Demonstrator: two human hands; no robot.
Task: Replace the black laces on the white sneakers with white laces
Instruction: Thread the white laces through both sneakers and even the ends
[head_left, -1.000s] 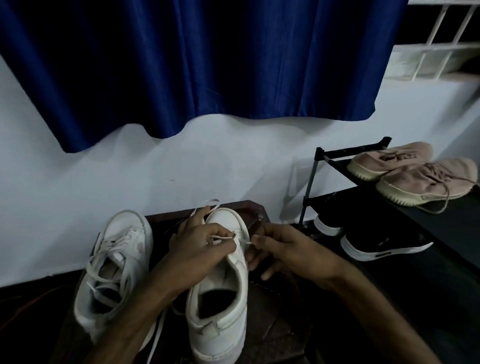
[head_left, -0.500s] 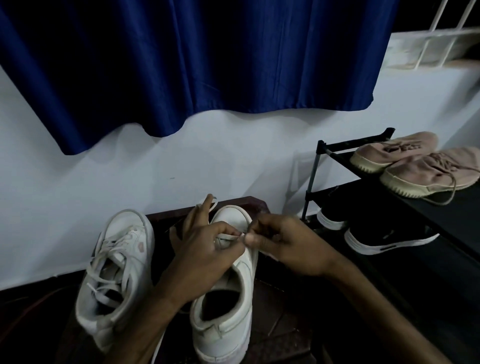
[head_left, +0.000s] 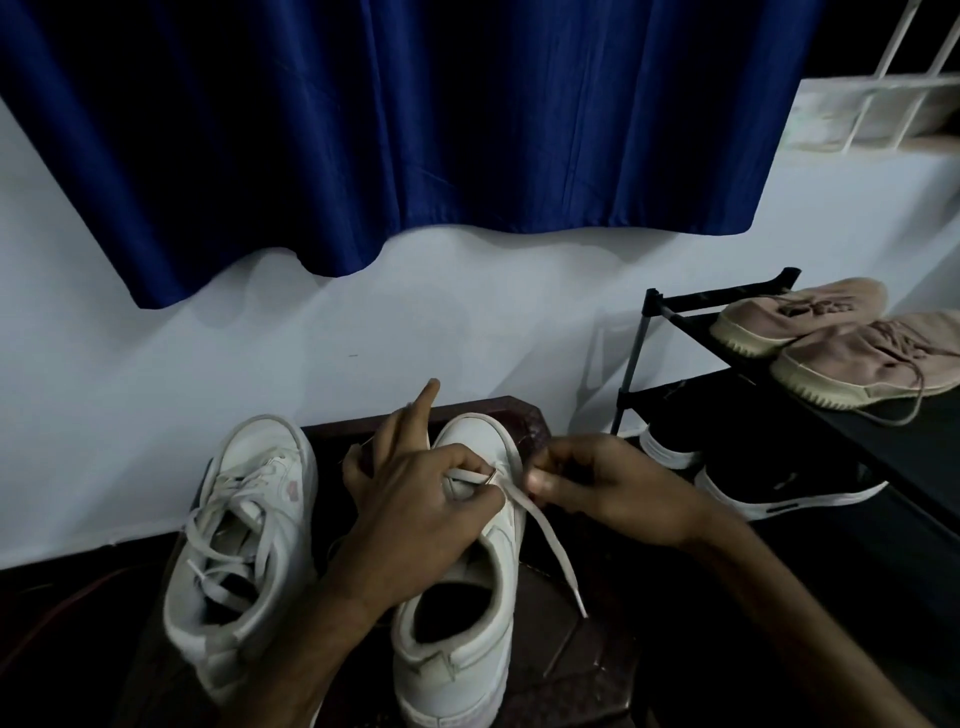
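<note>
Low dark counter (head_left: 524, 415) carries the laced sneaker (head_left: 244, 519) and, at centre, the part-laced sneaker (head_left: 457, 654). Judged light, its upper stiff enough to brace against.

Left grip (head_left: 415, 504) clamps that upper at the eyelet row. Right grip (head_left: 608, 493) pinches the white lace (head_left: 545, 535) just past an eyelet.

Lace: flat, limp, light. Probably best held near the stiff aglet (head_left: 583, 610), which dangles free.

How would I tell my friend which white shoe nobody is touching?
Find the big blue curtain, then look below it to the dark table by the white wall. Two white sneakers sit there; take the left sneaker. Its laces are already threaded and loose, while the left hand and right hand pinch a white lace on the right sneaker.
</note>
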